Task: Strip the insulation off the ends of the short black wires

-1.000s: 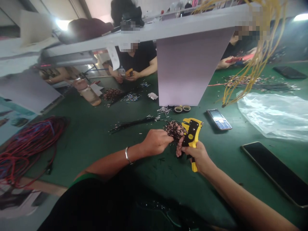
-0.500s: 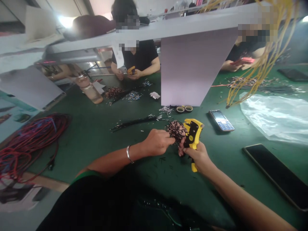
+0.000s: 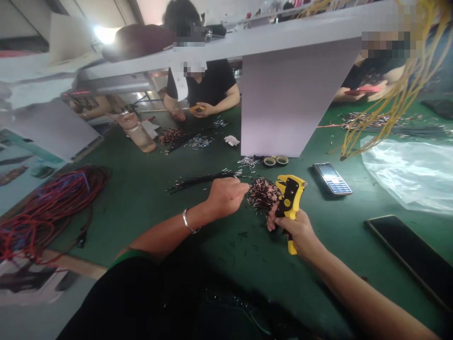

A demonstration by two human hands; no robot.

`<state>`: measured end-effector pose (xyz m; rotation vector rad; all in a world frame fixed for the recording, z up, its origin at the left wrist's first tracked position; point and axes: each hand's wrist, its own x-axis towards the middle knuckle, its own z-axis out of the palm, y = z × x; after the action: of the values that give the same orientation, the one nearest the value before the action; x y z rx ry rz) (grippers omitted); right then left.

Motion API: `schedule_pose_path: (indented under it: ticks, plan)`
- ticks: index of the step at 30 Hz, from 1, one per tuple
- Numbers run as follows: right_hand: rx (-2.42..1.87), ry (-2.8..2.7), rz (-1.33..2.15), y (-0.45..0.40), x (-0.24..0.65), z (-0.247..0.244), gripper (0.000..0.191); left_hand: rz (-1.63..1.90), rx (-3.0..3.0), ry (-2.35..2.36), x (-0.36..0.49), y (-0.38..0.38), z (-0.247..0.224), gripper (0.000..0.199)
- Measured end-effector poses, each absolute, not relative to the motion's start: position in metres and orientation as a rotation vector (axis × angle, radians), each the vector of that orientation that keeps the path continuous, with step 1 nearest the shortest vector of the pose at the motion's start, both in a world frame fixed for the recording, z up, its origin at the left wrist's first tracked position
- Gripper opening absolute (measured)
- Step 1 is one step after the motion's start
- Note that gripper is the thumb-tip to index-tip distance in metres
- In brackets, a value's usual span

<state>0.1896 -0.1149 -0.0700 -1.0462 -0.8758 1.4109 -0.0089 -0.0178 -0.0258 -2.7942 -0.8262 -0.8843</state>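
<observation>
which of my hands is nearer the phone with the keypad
Right. Your right hand, gripping the yellow-and-black tool, is just left of and nearer to you than the keypad phone; your left hand is farther left, beyond the wire bundle.

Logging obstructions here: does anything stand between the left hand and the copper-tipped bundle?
Nothing visible does: the left hand is just left of the copper-tipped bundle. The yellow tool in the right hand is on the bundle's other side.

Green tabletop [image 3: 141,189] bearing thin black wires [image 3: 198,181], two tape rolls [image 3: 275,161], a keypad phone [image 3: 332,179].
</observation>
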Motion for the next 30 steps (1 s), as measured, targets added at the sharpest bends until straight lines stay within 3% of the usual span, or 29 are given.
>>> schedule_pose_path:
  ticks: [20,26,30]
  plan:
    - [-1.001,-0.872,1.522,-0.119,0.191,-0.07,0.042,-1.231,-2.708,-1.108,-0.008,-0.002,-0.022,0.024]
    - [-1.166,-0.836,1.527,-0.117,0.191,-0.067,0.042,-1.376,-2.758,-1.151,-0.01,0.002,-0.02,0.018]
    - [-1.207,-0.85,1.546,-0.119,0.193,-0.06,0.052,-1.382,-2.744,-1.147,-0.007,-0.001,-0.021,0.019]
